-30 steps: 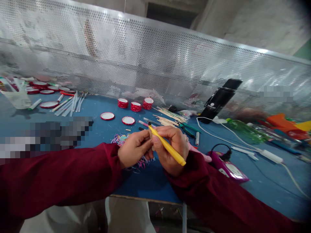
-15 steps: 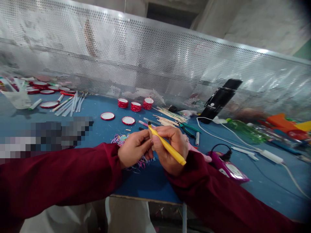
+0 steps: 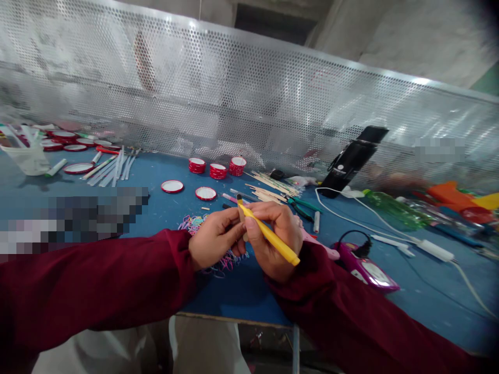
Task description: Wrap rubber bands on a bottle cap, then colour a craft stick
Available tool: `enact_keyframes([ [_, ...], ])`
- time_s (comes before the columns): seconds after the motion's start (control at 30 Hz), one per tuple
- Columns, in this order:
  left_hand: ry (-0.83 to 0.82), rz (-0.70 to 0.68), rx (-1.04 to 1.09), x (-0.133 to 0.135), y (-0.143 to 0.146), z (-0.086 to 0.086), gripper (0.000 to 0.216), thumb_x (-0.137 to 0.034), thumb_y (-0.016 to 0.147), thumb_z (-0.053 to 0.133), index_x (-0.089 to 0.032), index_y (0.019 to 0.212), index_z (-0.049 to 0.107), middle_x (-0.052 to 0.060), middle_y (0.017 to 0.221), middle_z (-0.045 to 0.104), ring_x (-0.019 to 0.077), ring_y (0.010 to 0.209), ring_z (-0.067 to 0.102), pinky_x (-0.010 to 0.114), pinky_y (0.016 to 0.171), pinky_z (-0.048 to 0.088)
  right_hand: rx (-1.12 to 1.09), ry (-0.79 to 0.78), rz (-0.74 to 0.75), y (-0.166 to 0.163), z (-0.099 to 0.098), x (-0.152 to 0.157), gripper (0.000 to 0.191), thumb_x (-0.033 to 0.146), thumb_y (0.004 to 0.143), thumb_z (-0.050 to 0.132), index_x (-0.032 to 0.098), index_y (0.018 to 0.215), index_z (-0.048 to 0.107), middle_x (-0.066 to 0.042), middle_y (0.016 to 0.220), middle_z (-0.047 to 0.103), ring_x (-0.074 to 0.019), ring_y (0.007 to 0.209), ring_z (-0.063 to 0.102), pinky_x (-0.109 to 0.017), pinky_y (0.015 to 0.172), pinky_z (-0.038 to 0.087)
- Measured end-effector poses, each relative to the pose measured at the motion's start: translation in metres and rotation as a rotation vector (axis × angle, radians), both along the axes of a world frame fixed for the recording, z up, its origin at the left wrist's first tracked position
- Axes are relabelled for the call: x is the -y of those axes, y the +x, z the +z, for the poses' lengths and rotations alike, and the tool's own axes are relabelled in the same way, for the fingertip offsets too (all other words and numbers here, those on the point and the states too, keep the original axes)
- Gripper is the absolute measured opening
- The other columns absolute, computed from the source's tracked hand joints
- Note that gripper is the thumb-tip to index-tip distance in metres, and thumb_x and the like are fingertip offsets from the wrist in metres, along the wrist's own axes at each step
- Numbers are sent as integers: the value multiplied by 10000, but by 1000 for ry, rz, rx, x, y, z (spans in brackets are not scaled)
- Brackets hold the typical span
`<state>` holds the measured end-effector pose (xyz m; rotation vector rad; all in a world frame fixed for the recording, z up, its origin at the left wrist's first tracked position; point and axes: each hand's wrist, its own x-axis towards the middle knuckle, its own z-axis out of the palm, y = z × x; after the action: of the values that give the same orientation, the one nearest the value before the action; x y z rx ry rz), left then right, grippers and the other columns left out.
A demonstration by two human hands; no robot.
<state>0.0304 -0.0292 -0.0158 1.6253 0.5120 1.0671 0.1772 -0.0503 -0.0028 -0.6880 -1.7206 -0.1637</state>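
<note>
My right hand point(image 3: 275, 236) is closed around a yellow marker pen point(image 3: 273, 241), which slants up to the left and shows a dark tip at its far end. Close beside it, my left hand point(image 3: 214, 236) is pinched, its fingertips meeting those of the right. A small brownish piece point(image 3: 241, 213) shows between the fingers; its kind is hard to make out, and the hands partly hide it. Under and behind the left hand lies a tangle of thin coloured strings point(image 3: 191, 223). Part of a pink tool point(image 3: 331, 253) sticks out past my right wrist.
Red-rimmed lids point(image 3: 205, 193) and stacked red rings point(image 3: 218, 171) stand behind the hands. Thin wooden sticks point(image 3: 267, 187), green-handled pliers point(image 3: 300, 208), a black flask point(image 3: 353, 161), a purple device point(image 3: 372, 272) and a white cable point(image 3: 362, 226) lie rightward. Glue sticks point(image 3: 107, 171) lie left.
Both hands stay in nearly the same place. The rear end of the yellow marker pen has shifted very slightly to the right.
</note>
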Motion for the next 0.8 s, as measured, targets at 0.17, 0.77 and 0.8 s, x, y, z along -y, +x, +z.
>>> enact_keyframes([
  [0.17,-8,0,12,0,-1,0,391,-536,900,644,-179,795,526,-22,563,603,97,449,571,201,455,471,-30,-37,28,0,-2,-1,131,185,899,644,244,994,577,-51,957,708,-213,908,725,-399,800,607],
  [0.77,-33,30,-60,-1,-5,-1,448,-606,895,624,-165,857,557,-26,554,605,88,446,558,191,452,439,12,61,-15,0,-1,-5,67,232,920,629,247,952,572,-19,868,709,-193,854,734,-336,764,602],
  [0.8,-32,26,-58,-1,-5,-1,450,-609,893,625,-167,854,555,-29,552,599,87,445,556,191,452,436,11,58,-16,0,-1,-5,65,237,920,631,246,952,575,-19,871,710,-190,847,732,-332,756,601],
])
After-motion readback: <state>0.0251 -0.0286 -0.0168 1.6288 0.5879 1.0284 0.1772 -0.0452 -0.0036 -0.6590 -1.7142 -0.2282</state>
